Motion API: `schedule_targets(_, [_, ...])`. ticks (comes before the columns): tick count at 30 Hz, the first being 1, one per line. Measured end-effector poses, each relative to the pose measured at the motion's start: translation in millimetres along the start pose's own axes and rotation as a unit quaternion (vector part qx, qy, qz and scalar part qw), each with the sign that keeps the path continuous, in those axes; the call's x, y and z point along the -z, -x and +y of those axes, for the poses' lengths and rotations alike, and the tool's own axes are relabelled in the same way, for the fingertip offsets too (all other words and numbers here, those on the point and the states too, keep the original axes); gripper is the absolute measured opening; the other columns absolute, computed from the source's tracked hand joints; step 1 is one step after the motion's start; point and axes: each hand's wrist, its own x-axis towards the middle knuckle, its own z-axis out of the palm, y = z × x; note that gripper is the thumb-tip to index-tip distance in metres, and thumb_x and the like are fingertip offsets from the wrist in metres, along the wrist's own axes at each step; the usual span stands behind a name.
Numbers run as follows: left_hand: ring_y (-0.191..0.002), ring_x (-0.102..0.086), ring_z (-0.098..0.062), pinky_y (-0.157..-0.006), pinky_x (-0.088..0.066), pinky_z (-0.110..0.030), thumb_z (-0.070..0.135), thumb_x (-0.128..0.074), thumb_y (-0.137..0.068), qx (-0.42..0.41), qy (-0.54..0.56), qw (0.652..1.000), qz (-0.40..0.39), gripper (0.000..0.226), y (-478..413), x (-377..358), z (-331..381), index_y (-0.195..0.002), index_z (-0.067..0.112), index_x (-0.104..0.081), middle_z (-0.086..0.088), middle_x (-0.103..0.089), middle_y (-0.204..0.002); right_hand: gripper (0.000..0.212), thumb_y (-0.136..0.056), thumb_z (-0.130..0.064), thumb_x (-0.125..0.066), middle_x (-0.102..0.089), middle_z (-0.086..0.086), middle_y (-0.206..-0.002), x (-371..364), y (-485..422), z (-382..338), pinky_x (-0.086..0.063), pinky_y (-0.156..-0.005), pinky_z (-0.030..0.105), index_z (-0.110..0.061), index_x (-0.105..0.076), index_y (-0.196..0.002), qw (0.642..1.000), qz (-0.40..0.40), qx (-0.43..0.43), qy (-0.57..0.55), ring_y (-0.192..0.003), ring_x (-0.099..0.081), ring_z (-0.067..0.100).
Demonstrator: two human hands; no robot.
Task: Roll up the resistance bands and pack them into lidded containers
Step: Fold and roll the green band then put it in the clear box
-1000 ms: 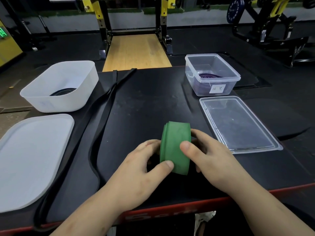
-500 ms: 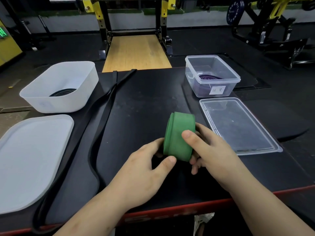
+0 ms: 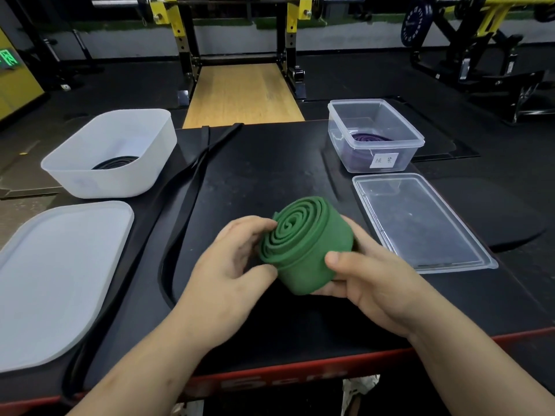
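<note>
At the lower left of the frame a white lid [image 3: 54, 277] lies flat. Above it, a white tub [image 3: 99, 181] holds a coiled black band [image 3: 115, 162]. Just right of them, a loose black band [image 3: 186, 190] runs down the black table [image 3: 270, 163]. At centre, the left hand [image 3: 231, 271] grips the spiral end of the rolled green band [image 3: 303, 247], which is tilted with that end toward the upper left. The right hand [image 3: 375, 283] clasps its outer wrap, thumb on top. Right of the hands lies a clear lid [image 3: 420, 220]. Above that, a labelled clear tub [image 3: 387, 145] holds a purple band [image 3: 371, 137].
</note>
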Motion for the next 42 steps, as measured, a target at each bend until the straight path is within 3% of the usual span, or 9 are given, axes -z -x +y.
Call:
schedule_targets(4, [-0.136,-0.054,-0.018,-0.116,-0.041,-0.045,-0.006,-0.055,-0.062,0.002,-0.004,1.0,0.011,0.063,-1.8,12.0,-1.8,-0.116,0.022,-0.068,-0.002,-0.059,-0.14,0.083,-0.079,-0.005,-0.08,-0.063,0.0,-0.143,-0.7,1.0,4.5,-0.048,-0.111,0.043,-0.028,-0.043,-0.149,0.986,-0.034,0.006,0.162,-0.133,-0.059,0.02])
schedule_targets(7, [-0.142,-0.046,-0.013,-0.119,-0.035,-0.044,0.011,-0.056,-0.057,0.003,-0.049,0.999,-0.001,0.062,-2.0,11.7,-4.3,-0.111,0.038,-0.069,0.008,-0.057,-0.143,0.091,-0.069,-0.023,-0.091,-0.064,-0.011,-0.139,-3.1,2.9,8.3,-0.046,-0.113,0.043,-0.041,-0.045,-0.145,0.958,-0.011,-0.006,0.285,-0.131,-0.06,0.01])
schedule_targets(12, [-0.142,-0.039,0.002,-0.118,-0.035,-0.034,0.006,-0.053,-0.06,0.011,-0.156,0.987,-0.039,0.067,2.7,9.5,2.3,-0.114,0.045,-0.066,0.027,-0.054,-0.141,0.099,-0.058,-0.049,-0.093,-0.039,-0.038,-0.137,-12.5,14.5,-2.2,-0.038,-0.109,0.017,-0.058,-0.037,-0.139,0.856,0.044,0.013,0.515,-0.129,-0.041,-0.016])
schedule_targets(16, [-0.142,-0.039,0.004,-0.117,-0.037,-0.033,0.005,-0.05,-0.064,0.009,-0.153,0.985,-0.079,0.067,4.7,3.6,3.9,-0.118,0.04,-0.068,0.03,-0.052,-0.142,0.136,-0.057,-0.043,-0.093,-0.022,-0.046,-0.148,-13.7,17.4,2.1,-0.032,-0.113,0.02,-0.065,0.002,-0.151,0.861,0.007,0.008,0.509,-0.141,-0.027,-0.015])
schedule_targets(20, [-0.143,-0.043,-0.003,-0.115,-0.038,-0.034,0.001,-0.05,-0.067,-0.007,-0.082,0.997,-0.015,0.065,4.7,8.6,1.2,-0.114,0.038,-0.072,0.022,-0.047,-0.149,0.131,-0.059,-0.042,-0.094,-0.022,-0.048,-0.144,-12.4,16.7,0.6,-0.036,-0.105,0.012,-0.065,-0.002,-0.15,0.856,-0.003,-0.004,0.517,-0.134,-0.032,-0.019])
schedule_targets(26, [-0.109,-0.061,0.015,-0.091,-0.045,-0.007,0.0,-0.058,-0.093,0.042,-0.137,0.986,0.081,0.056,-12.8,17.6,-5.4,-0.111,0.053,-0.064,0.022,-0.059,-0.134,0.129,-0.06,-0.041,-0.094,-0.02,-0.049,-0.145,-11.1,16.0,-0.9,-0.033,-0.096,0.002,-0.066,-0.005,-0.149,0.858,-0.004,-0.004,0.513,-0.129,-0.028,-0.027])
schedule_targets(32, [-0.098,-0.066,0.009,-0.089,-0.047,-0.011,0.018,-0.074,-0.09,0.072,-0.218,0.971,0.068,0.038,-47.1,13.2,-1.2,-0.121,0.039,-0.067,0.018,-0.07,-0.113,0.127,-0.059,-0.039,-0.094,-0.025,-0.04,-0.146,-11.2,17.1,0.9,-0.031,-0.095,-0.001,-0.062,-0.01,-0.152,0.859,-0.001,0.011,0.513,-0.13,-0.032,-0.023])
schedule_targets(37, [-0.086,-0.063,0.003,-0.071,-0.043,-0.007,0.028,-0.074,-0.089,0.048,-0.364,0.93,0.033,0.008,-81.9,8.3,12.4,-0.094,0.035,-0.074,0.018,-0.07,-0.09,0.127,-0.059,-0.038,-0.094,-0.026,-0.038,-0.146,-9.1,15.2,2.2,-0.027,-0.097,-0.003,-0.058,-0.011,-0.153,0.855,-0.004,0.029,0.517,-0.132,-0.034,-0.018])
schedule_targets(42, [-0.082,-0.062,0.002,-0.067,-0.044,-0.011,0.024,-0.075,-0.087,0.024,-0.392,0.919,-0.03,0.008,-99.7,-6.2,26.8,-0.09,0.031,-0.077,0.017,-0.068,-0.084,0.125,-0.06,-0.037,-0.094,-0.027,-0.035,-0.147,-5.8,10.9,3.6,-0.027,-0.103,0.0,-0.055,-0.014,-0.154,0.859,-0.014,0.04,0.511,-0.13,-0.029,-0.024])
